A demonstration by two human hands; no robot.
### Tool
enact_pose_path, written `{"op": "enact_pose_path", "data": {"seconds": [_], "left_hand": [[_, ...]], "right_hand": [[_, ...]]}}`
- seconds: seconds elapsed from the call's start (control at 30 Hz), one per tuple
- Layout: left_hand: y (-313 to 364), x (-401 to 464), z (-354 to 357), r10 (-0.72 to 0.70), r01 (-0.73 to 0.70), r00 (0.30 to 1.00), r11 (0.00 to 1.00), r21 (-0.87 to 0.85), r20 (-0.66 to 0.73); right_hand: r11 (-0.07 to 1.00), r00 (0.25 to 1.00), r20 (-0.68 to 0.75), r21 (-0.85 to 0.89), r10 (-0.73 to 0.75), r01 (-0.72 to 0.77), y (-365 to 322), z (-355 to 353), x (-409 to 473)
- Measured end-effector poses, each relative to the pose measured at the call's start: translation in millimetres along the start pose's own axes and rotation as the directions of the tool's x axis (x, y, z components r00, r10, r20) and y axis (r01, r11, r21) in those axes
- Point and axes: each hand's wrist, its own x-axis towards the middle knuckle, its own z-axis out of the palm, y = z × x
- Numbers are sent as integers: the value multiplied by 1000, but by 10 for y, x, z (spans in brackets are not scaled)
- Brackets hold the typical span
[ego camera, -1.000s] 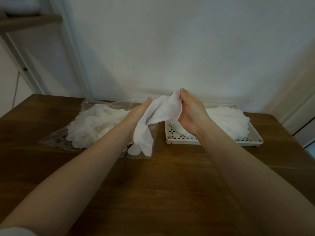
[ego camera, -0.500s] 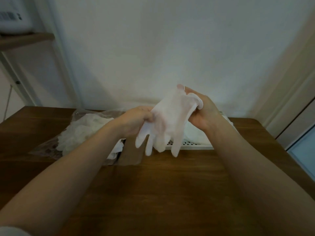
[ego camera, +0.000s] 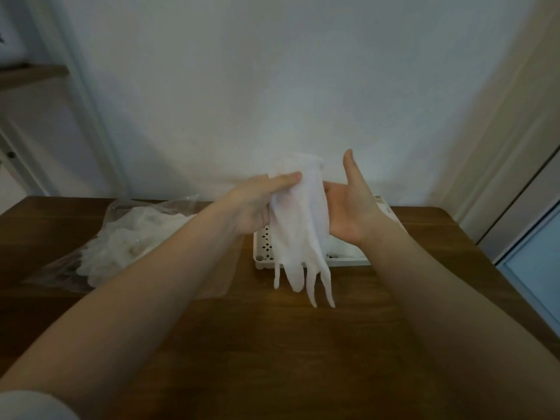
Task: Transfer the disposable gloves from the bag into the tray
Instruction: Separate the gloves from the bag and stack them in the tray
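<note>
The left hand (ego camera: 254,204) pinches a thin white glove (ego camera: 298,231) near its cuff, hanging above the tray (ego camera: 262,259); the right hand (ego camera: 348,207) lies open behind it, perhaps touching. Feather-light, limp, clingy: best held at the cuff.

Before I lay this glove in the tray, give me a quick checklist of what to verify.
1. Glove held: ok, left hand pinches its cuff.
2. Right hand free to help: ok, open beside the glove.
3. Single glove, not several stuck together: cannot tell.
4. Tray below the glove: ok, its fingers hang past the front rim.
5. Room in tray: cannot tell, mostly hidden.
6. Bag holds more gloves: ok.
</note>
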Motion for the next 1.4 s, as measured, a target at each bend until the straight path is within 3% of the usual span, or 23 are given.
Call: {"op": "enact_pose_path", "data": {"seconds": [0.17,0.33,0.4,0.53,0.67,0.8,1.0,1.1,1.2,1.27,1.3,1.33,1.4], "left_hand": [[-31,114,23,101,-128,988,961,-246,-117],[-48,169,-94,67,-98,993,926,-365,-96],[-82,161,-122,8,-37,997,928,-370,-81],[-81,153,-141,-119,128,991,973,-192,59],[-99,213,-107,-253,250,966,966,64,55],[-127,365,-153,-130,129,991,976,173,-4],[-51,600,-65,100,-67,993,918,392,-63],[-5,743,30,197,-164,977,943,291,-87],[57,875,105,325,-307,944,930,199,-62],[42,902,67,390,-368,921,873,320,-7],[9,890,9,408,-382,912,817,431,35],[-45,881,-62,404,-384,910,734,560,95],[-192,832,-192,314,-348,929,548,761,199]], "right_hand": [[892,987,-53,-436,-154,116,62,-99,-52],[920,987,-12,-364,-160,145,1,-222,-69],[892,982,-50,-429,-181,143,-50,-271,-70],[647,976,-27,-753,-215,121,-175,-335,-118],[513,980,-3,-852,-200,102,-295,-379,-138],[326,983,-83,-945,-165,-25,-508,-560,-156],[204,963,-136,-975,-231,-89,-809,-887,-93],[92,857,-117,-992,-502,-81,-894,-947,43],[6,629,-23,-1000,-777,-29,-973,-920,77],[-180,533,136,-983,-835,-31,-967,-936,35],[-324,538,250,-945,-805,-46,-927,-949,17],[-461,574,354,-886,-738,-46,-864,-970,8],[-627,729,421,-779,-540,-14,-688,-1006,-8]]}}
